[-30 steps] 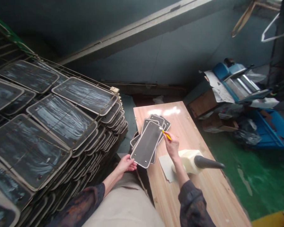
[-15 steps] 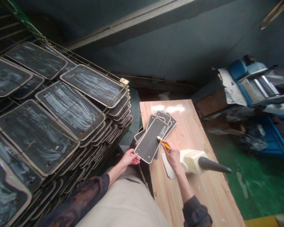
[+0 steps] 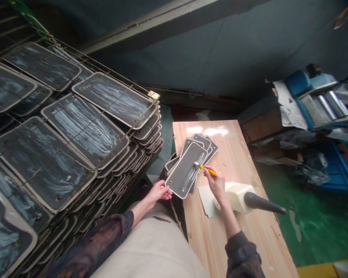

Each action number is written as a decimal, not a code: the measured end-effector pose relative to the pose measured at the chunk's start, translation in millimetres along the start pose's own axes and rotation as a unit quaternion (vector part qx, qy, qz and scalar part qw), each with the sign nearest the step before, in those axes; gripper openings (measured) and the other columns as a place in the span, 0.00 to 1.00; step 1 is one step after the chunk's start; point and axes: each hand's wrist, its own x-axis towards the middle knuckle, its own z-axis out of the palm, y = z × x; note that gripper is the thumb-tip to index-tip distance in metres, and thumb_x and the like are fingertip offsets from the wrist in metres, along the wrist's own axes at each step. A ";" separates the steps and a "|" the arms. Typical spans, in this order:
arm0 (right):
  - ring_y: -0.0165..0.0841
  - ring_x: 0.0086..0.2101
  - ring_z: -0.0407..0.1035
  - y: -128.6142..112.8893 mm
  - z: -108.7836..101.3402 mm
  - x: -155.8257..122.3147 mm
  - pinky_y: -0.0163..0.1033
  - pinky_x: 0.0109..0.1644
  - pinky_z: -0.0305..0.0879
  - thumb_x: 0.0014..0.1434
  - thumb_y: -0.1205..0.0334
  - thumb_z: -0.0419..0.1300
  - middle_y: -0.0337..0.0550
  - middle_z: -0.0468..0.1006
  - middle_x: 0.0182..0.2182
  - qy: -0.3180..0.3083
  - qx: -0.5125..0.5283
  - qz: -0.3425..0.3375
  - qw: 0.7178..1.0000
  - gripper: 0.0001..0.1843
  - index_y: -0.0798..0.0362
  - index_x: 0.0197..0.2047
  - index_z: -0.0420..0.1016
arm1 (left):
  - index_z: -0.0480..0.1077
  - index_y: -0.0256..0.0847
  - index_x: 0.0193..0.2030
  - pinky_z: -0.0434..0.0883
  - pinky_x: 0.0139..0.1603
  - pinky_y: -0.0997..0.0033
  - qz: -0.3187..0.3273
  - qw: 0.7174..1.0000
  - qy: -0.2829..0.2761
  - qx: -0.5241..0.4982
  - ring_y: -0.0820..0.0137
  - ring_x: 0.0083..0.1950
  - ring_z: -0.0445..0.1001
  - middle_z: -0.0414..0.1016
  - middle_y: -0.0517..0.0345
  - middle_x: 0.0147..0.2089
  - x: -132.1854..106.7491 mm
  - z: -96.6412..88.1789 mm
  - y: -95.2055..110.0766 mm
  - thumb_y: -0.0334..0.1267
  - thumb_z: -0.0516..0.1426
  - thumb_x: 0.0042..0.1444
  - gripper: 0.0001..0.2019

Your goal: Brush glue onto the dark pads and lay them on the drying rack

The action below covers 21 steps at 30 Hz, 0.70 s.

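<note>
My left hand (image 3: 160,190) pinches the near left corner of a dark grey panel (image 3: 183,174), rounded at the corners and pale along its edge. That panel lies tilted on a small fanned pile of similar panels (image 3: 211,151). My right hand (image 3: 216,182) is closed around a yellow-handled brush (image 3: 210,170). The white brush tip touches the panel's surface near its right side, where white wet streaks run lengthwise. Beside my right wrist lies a cream bottle (image 3: 238,196) with a long dark grey nozzle, partly hidden by the wrist.
A wooden-topped table (image 3: 249,239) carries the pile and a white sheet (image 3: 204,199). On the left, a wire rack (image 3: 127,83) holds tall stacks of white-smeared panels (image 3: 84,127). A blue machine with rollers (image 3: 327,100) and a blue crate (image 3: 342,166) stand at right.
My right hand and the brush have shifted slightly right and up on the panel. White streaks now reach down toward its near edge. My left hand keeps its hold.
</note>
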 end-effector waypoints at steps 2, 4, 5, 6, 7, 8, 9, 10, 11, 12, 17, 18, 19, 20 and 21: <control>0.37 0.35 0.75 0.9 -1.8 29.7 0.40 0.38 0.70 0.60 0.42 0.56 0.45 0.81 0.36 0.060 -0.037 -0.037 0.997 0.23 0.51 0.46 0.77 | 0.62 0.36 0.38 0.73 0.26 0.80 -0.001 1.000 0.004 0.002 0.72 0.27 0.79 0.78 0.51 0.31 -1.5 1.3 2.2 0.36 0.56 0.61 0.07; 0.37 0.37 0.75 -1.5 -0.4 51.7 0.39 0.39 0.69 0.62 0.43 0.54 0.44 0.81 0.38 0.095 -0.071 -0.070 0.991 0.21 0.50 0.46 0.77 | 0.63 0.35 0.38 0.73 0.25 0.80 -0.004 1.000 0.009 0.003 0.72 0.27 0.78 0.78 0.51 0.30 -2.9 2.8 4.6 0.35 0.55 0.62 0.05; 0.37 0.38 0.75 -2.7 1.7 58.9 0.39 0.40 0.68 0.62 0.44 0.54 0.44 0.81 0.39 0.102 -0.089 -0.084 0.987 0.20 0.49 0.45 0.77 | 0.63 0.35 0.38 0.73 0.25 0.80 -0.005 1.000 0.010 0.003 0.72 0.27 0.78 0.78 0.51 0.30 -3.5 3.6 5.7 0.34 0.55 0.62 0.05; 0.37 0.39 0.75 -3.7 4.7 63.3 0.39 0.41 0.68 0.63 0.45 0.53 0.44 0.81 0.40 0.105 -0.108 -0.097 0.984 0.20 0.49 0.45 0.77 | 0.62 0.35 0.38 0.73 0.25 0.80 -0.007 1.000 0.011 0.003 0.72 0.27 0.78 0.78 0.51 0.30 -4.0 4.3 6.7 0.34 0.55 0.62 0.05; 0.36 0.39 0.75 -4.3 8.3 64.6 0.39 0.41 0.67 0.64 0.46 0.52 0.44 0.81 0.40 0.103 -0.127 -0.109 0.981 0.20 0.49 0.45 0.77 | 0.62 0.36 0.37 0.73 0.25 0.80 -0.008 1.000 0.012 0.003 0.72 0.27 0.78 0.78 0.51 0.30 -4.3 4.8 7.6 0.34 0.55 0.62 0.05; 0.36 0.40 0.75 -4.9 12.3 62.5 0.39 0.41 0.67 0.64 0.47 0.52 0.44 0.81 0.41 0.095 -0.144 -0.119 0.978 0.19 0.50 0.45 0.77 | 0.62 0.36 0.37 0.73 0.25 0.80 -0.008 1.000 0.012 0.002 0.72 0.27 0.78 0.78 0.51 0.30 -4.6 5.2 8.2 0.34 0.55 0.61 0.05; 0.36 0.40 0.75 -5.6 16.2 57.0 0.39 0.41 0.67 0.65 0.47 0.52 0.44 0.80 0.42 0.081 -0.158 -0.127 0.976 0.19 0.50 0.45 0.77 | 0.62 0.36 0.37 0.73 0.25 0.80 -0.008 1.000 0.012 0.001 0.72 0.27 0.78 0.78 0.51 0.30 -4.7 5.5 8.6 0.34 0.55 0.61 0.05; 0.36 0.40 0.75 -7.1 19.7 48.1 0.39 0.42 0.67 0.65 0.48 0.52 0.43 0.80 0.43 0.061 -0.169 -0.132 0.975 0.19 0.50 0.46 0.76 | 0.61 0.36 0.36 0.73 0.25 0.80 -0.008 1.000 0.012 -0.001 0.72 0.27 0.78 0.78 0.50 0.31 -4.8 5.6 8.9 0.34 0.55 0.61 0.06; 0.35 0.40 0.74 -9.5 22.6 36.1 0.38 0.42 0.67 0.65 0.48 0.52 0.43 0.80 0.43 0.034 -0.177 -0.134 0.974 0.18 0.50 0.46 0.76 | 0.61 0.36 0.36 0.73 0.25 0.80 -0.008 1.000 0.012 -0.003 0.72 0.27 0.78 0.78 0.51 0.31 -4.8 5.6 9.0 0.34 0.55 0.61 0.06; 0.35 0.40 0.74 -13.2 24.7 21.6 0.38 0.42 0.66 0.65 0.49 0.52 0.42 0.80 0.43 0.003 -0.181 -0.134 0.974 0.17 0.49 0.46 0.76 | 0.61 0.36 0.36 0.73 0.25 0.80 -0.008 1.000 0.011 -0.004 0.72 0.27 0.78 0.78 0.51 0.30 -4.8 5.4 8.9 0.35 0.56 0.61 0.06; 0.30 0.33 0.73 -40.6 25.5 -51.2 0.35 0.37 0.65 0.65 0.48 0.53 0.36 0.80 0.37 -0.171 -0.113 -0.053 0.977 0.15 0.46 0.43 0.76 | 0.62 0.36 0.36 0.72 0.25 0.80 -0.007 1.000 0.007 -0.010 0.72 0.27 0.78 0.78 0.51 0.30 -3.8 3.7 6.4 0.34 0.56 0.61 0.06; 0.30 0.32 0.73 -43.8 25.5 -57.3 0.35 0.36 0.65 0.64 0.48 0.53 0.36 0.80 0.35 -0.200 -0.085 -0.034 0.975 0.15 0.46 0.43 0.76 | 0.62 0.36 0.36 0.72 0.25 0.80 -0.006 1.000 0.006 -0.010 0.72 0.27 0.79 0.78 0.51 0.30 -3.5 3.3 5.7 0.34 0.55 0.61 0.05; 0.30 0.31 0.72 -45.0 25.8 -58.6 0.35 0.36 0.66 0.64 0.47 0.54 0.36 0.79 0.33 -0.225 -0.050 -0.013 0.973 0.16 0.47 0.42 0.76 | 0.62 0.36 0.37 0.72 0.25 0.80 -0.005 1.000 0.005 -0.010 0.72 0.27 0.79 0.79 0.51 0.30 -3.2 2.8 5.0 0.34 0.55 0.61 0.05; 0.30 0.31 0.72 -43.8 26.6 -54.9 0.35 0.35 0.67 0.63 0.46 0.54 0.38 0.79 0.32 -0.239 -0.007 0.009 0.971 0.17 0.48 0.42 0.76 | 0.62 0.36 0.37 0.72 0.26 0.80 -0.003 1.000 0.004 -0.011 0.72 0.27 0.79 0.79 0.50 0.31 -3.1 2.4 4.5 0.34 0.55 0.61 0.05; 0.31 0.31 0.73 -40.4 27.5 -46.6 0.36 0.35 0.68 0.62 0.45 0.55 0.39 0.79 0.31 -0.239 0.038 0.033 0.970 0.18 0.50 0.43 0.76 | 0.62 0.36 0.37 0.72 0.26 0.80 -0.002 1.000 0.004 -0.011 0.72 0.27 0.79 0.79 0.51 0.31 -3.1 2.1 4.2 0.34 0.55 0.61 0.05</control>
